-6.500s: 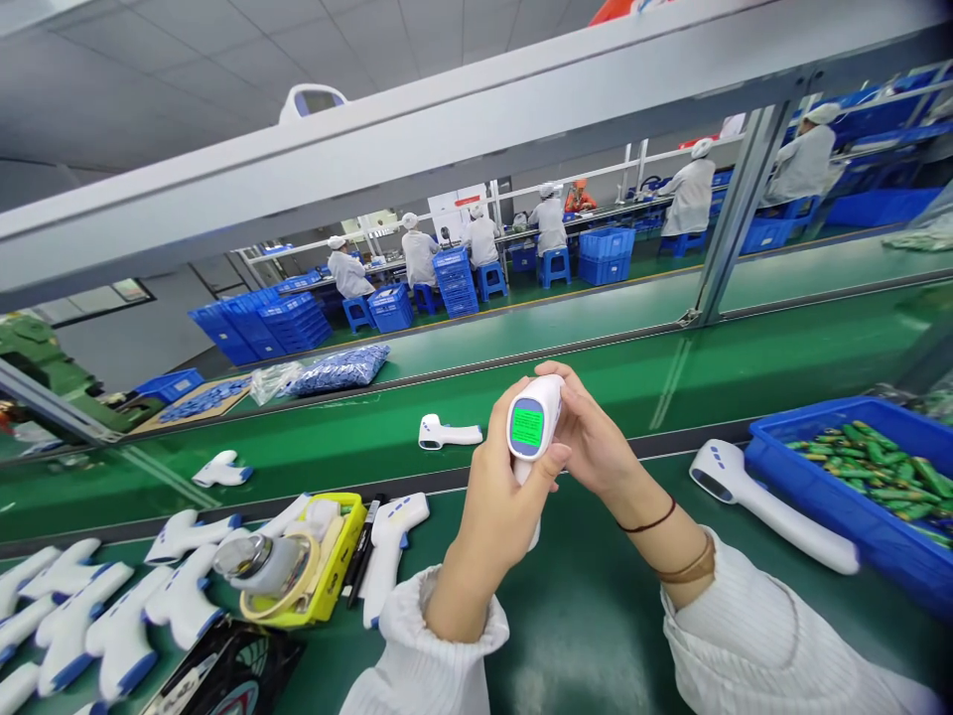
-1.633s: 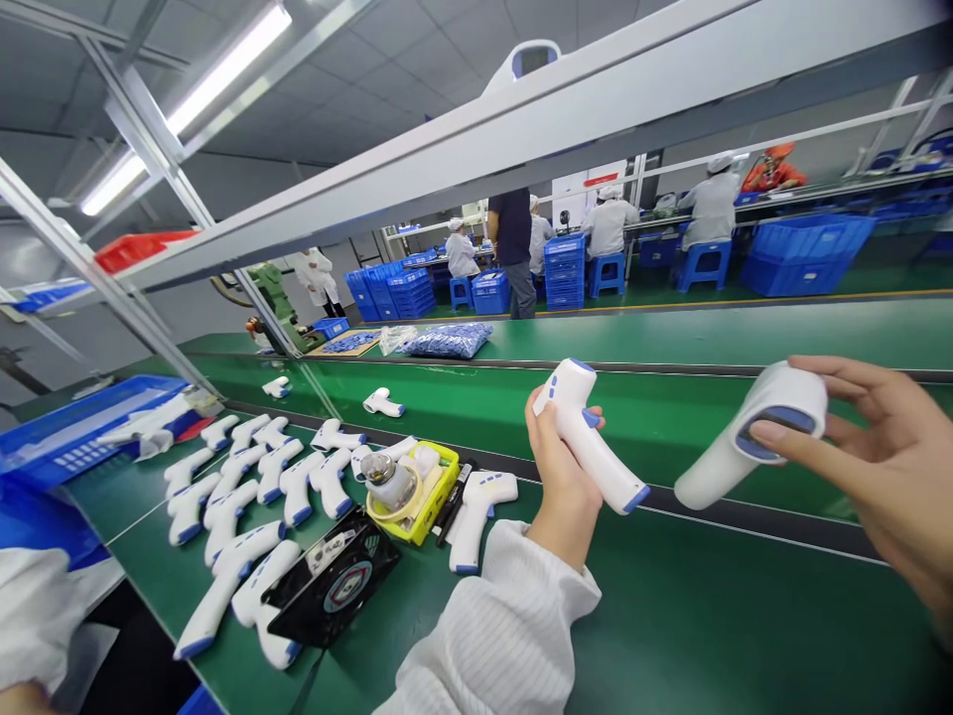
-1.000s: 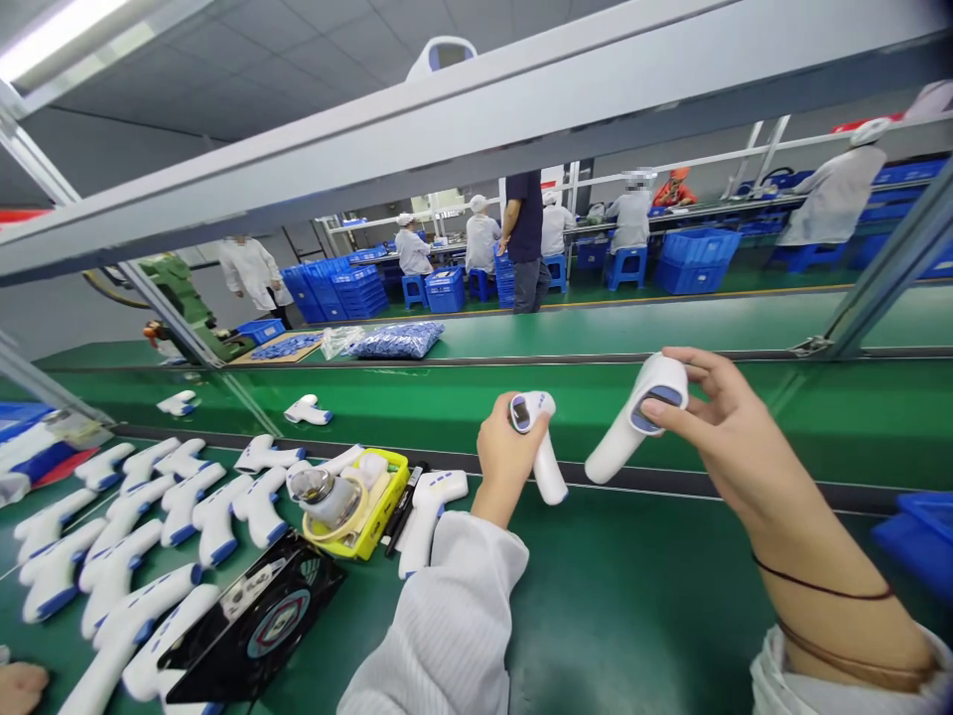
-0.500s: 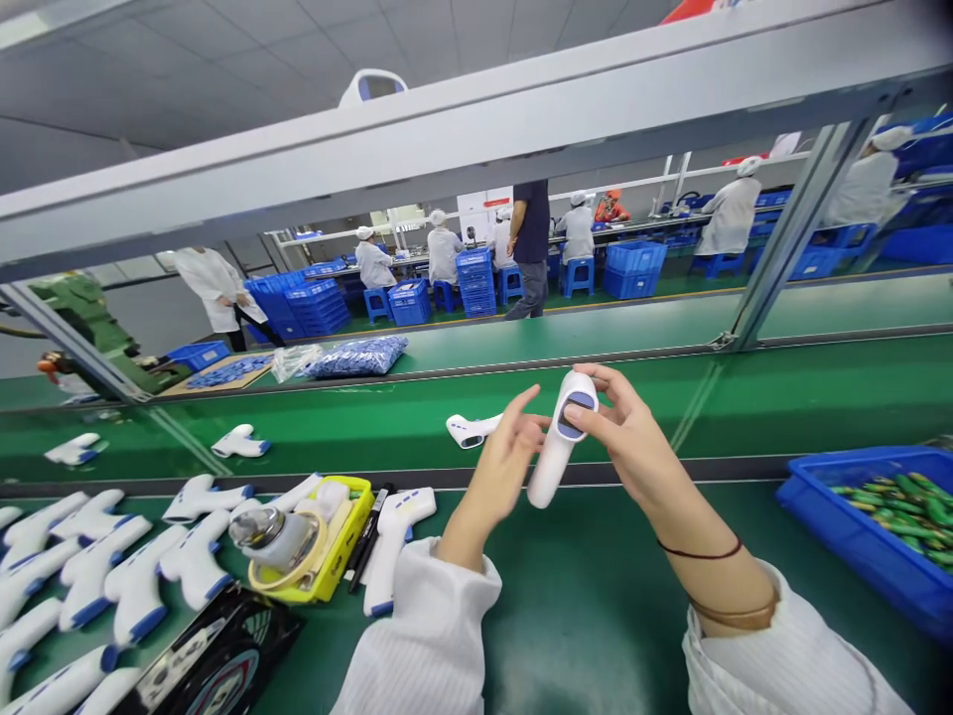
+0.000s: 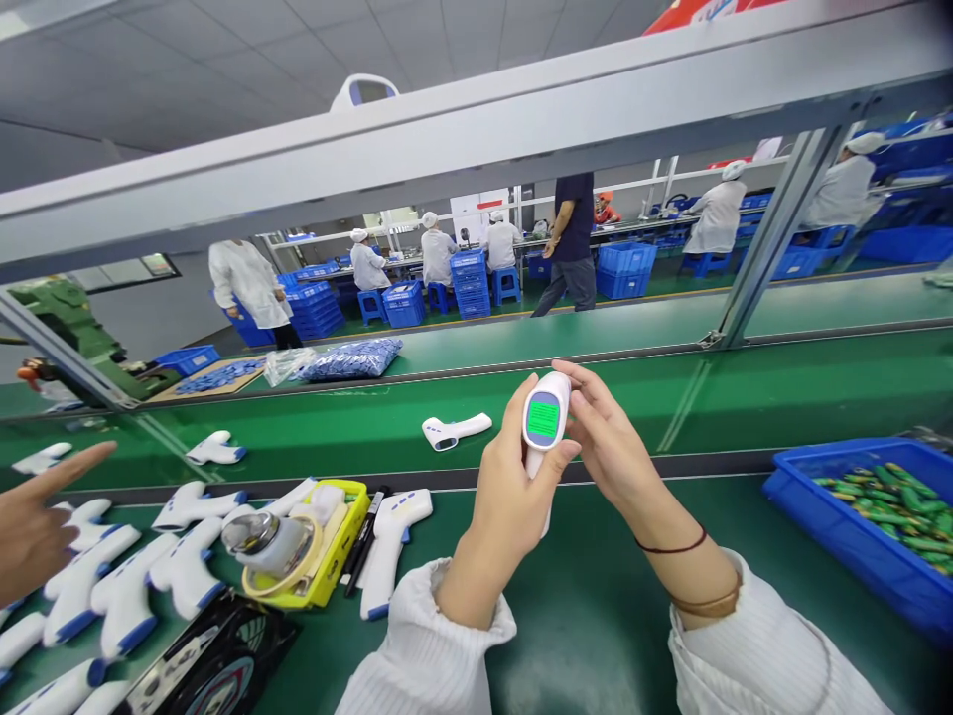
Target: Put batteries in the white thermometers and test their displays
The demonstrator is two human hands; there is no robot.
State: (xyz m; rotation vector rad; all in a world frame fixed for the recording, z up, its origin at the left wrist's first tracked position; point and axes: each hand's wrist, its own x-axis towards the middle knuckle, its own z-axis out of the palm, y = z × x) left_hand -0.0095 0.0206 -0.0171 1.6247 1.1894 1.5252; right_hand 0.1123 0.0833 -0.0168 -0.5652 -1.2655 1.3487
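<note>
A white infrared thermometer stands upright in front of me, its screen lit green and facing me. My left hand is closed around its handle, thumb just below the screen. Against the right side of the thermometer's head is my right hand, its fingers curled behind the head; their tips are partly hidden. Beyond my hands, another thermometer lies on the green conveyor belt. One more thermometer rests on the bench left of my left sleeve, beside black marker pens.
A yellow tray holds a metal-topped bottle. A black fan-like device sits in front of several thermometers. Another person's hand reaches in from the left. At right is a blue bin of green parts; a metal rail crosses above.
My left hand has taken hold of the thermometer's handle. My right thumb has left the screen, which has turned from dark to green. Another person's hand has appeared at left.
</note>
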